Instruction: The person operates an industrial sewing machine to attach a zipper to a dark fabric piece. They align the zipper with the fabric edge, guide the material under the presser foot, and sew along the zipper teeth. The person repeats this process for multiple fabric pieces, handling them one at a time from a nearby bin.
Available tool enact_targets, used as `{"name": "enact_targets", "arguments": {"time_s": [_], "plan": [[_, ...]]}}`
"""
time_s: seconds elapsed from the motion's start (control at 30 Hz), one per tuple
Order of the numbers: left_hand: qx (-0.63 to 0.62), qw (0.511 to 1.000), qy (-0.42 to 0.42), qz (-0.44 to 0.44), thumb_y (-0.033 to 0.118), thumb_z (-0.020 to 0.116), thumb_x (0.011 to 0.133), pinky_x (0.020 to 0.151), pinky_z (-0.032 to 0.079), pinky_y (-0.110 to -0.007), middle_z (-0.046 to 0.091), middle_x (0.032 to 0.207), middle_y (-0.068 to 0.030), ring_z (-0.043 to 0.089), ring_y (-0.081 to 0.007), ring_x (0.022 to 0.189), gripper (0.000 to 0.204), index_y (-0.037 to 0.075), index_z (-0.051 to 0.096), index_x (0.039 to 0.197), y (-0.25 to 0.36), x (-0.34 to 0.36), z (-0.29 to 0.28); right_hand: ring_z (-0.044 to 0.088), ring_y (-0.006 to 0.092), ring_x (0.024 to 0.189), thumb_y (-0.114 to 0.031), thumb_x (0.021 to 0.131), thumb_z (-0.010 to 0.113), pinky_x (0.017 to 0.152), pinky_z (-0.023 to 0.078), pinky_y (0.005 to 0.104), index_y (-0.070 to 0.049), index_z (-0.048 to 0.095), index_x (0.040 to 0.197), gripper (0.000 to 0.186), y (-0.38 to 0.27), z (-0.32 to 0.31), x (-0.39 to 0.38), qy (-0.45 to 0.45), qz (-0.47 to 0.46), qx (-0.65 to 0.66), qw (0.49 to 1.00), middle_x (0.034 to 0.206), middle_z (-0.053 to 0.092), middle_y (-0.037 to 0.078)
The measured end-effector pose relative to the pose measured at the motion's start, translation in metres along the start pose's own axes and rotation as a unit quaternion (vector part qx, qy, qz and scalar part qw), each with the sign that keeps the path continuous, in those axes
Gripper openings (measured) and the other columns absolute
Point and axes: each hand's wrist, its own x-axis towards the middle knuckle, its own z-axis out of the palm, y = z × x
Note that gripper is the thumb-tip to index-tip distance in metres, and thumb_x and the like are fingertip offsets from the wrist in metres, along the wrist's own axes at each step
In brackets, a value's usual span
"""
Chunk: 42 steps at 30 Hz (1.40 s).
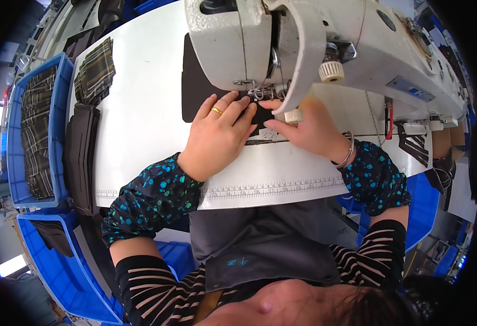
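A white sewing machine [227, 43] stands over the table, with its metal presser foot [257, 91] low over dark material. My left hand [217, 130], with a ring on one finger, lies flat with fingers spread on the dark flat piece [195, 89] just left of the foot. To the right of the foot is my right hand [314, 130], its thumb and forefinger stretched out apart towards the dark material. The machine's curved guard and a white knob [293, 116] hide some of its fingers. A dark edge of material [257, 122] shows between both hands.
At the left stands a blue bin [60, 130] of plaid fabric pieces [37, 136]. Beside it lie a plaid stack [94, 70] and dark folded pieces [81, 157]. A printed ruler [271, 191] follows the table's front edge. A red-handled tool [389, 119] and black strips [414, 148] lie right.
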Motion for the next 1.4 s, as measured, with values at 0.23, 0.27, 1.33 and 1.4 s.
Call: {"name": "enact_targets", "arguments": {"time_s": [0.23, 0.27, 1.33, 1.4], "plan": [[0.001, 1.000, -0.004, -0.001, 0.018, 0.078, 0.090, 0.099, 0.056, -0.038, 0.072, 0.129, -0.0078, 0.069, -0.0268, 0.120, 0.038, 0.005, 0.075, 0.125, 0.004, -0.006, 0.000, 0.066, 0.0256, 0.064, -0.018, 0.093, 0.074, 0.056, 0.049, 0.0349, -0.007, 0.076, 0.102, 0.015, 0.024, -0.023, 0.002, -0.063, 0.180, 0.330, 0.925, 0.075, 0.067, 0.007], [0.002, 1.000, -0.004, 0.000, 0.018, 0.078, 0.090, 0.098, 0.056, -0.038, 0.072, 0.129, -0.0078, 0.069, -0.0267, 0.120, 0.037, 0.005, 0.075, 0.125, 0.004, -0.006, 0.001, 0.066, 0.0260, 0.065, -0.019, 0.093, 0.074, 0.056, 0.050, 0.0356, -0.007, 0.076, 0.102, 0.015, 0.019, -0.012, 0.001, -0.020, 0.070, 0.162, 0.984, 0.077, 0.067, 0.007], [0.020, 1.000, -0.008, -0.015, 0.021, 0.073, 0.095, 0.101, 0.054, -0.041, 0.073, 0.127, -0.0069, 0.068, -0.0251, 0.123, 0.034, 0.008, 0.075, 0.127, 0.001, 0.001, 0.003, 0.072, 0.0282, 0.076, -0.027, 0.093, 0.078, 0.063, 0.055, 0.0390, -0.009, 0.075, 0.113, 0.027, -0.003, -0.005, 0.000, -0.061, -0.060, -0.135, 0.987, 0.099, 0.073, 0.008], [0.011, 1.000, -0.013, -0.015, 0.025, 0.070, 0.097, 0.103, 0.054, -0.046, 0.072, 0.132, -0.0089, 0.068, -0.0262, 0.126, 0.035, 0.006, 0.074, 0.126, 0.000, 0.000, 0.007, 0.076, 0.0296, 0.087, -0.025, 0.090, 0.081, 0.073, 0.059, 0.0396, -0.008, 0.075, 0.128, 0.042, -0.003, -0.011, -0.004, -0.127, 0.005, -0.150, 0.981, 0.112, 0.079, 0.012]]}}
